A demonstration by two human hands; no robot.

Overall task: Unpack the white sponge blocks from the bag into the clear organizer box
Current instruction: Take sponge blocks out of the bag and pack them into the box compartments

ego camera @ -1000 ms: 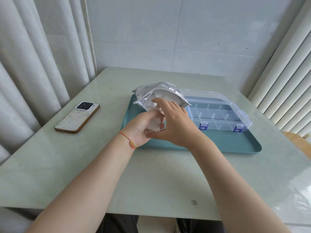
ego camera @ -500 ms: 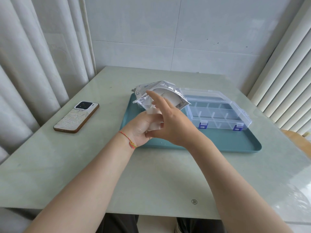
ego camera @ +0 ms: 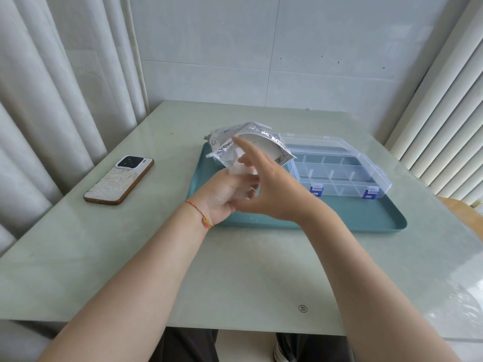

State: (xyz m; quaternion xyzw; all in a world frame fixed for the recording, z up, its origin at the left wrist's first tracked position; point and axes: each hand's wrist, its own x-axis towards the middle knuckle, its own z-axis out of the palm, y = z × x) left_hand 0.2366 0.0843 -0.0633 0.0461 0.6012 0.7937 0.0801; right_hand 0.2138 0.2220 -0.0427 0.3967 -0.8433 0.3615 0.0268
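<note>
the left hand (ego camera: 222, 194) is gripping white sponge blocks (ego camera: 241, 178) near the foil bag (ego camera: 251, 142). the right hand (ego camera: 271, 186), fingers spread, is touching them. next, probably carrying them right into the clear organizer box (ego camera: 337, 173).

A pale green tabletop (ego camera: 235, 270) with a glossy surface is seen, a small round logo mark (ego camera: 302, 308) printed near its front edge. A teal tray (ego camera: 366, 218) is set on the far half. A phone (ego camera: 119, 180) is laid face down to the left of the tray, well apart from it, its camera block turned toward the wall. Pale curtains (ego camera: 52, 100) are hung at the left, vertical blinds (ego camera: 444, 113) at the right. A white tiled wall (ego camera: 261, 61) is seen behind.
</note>
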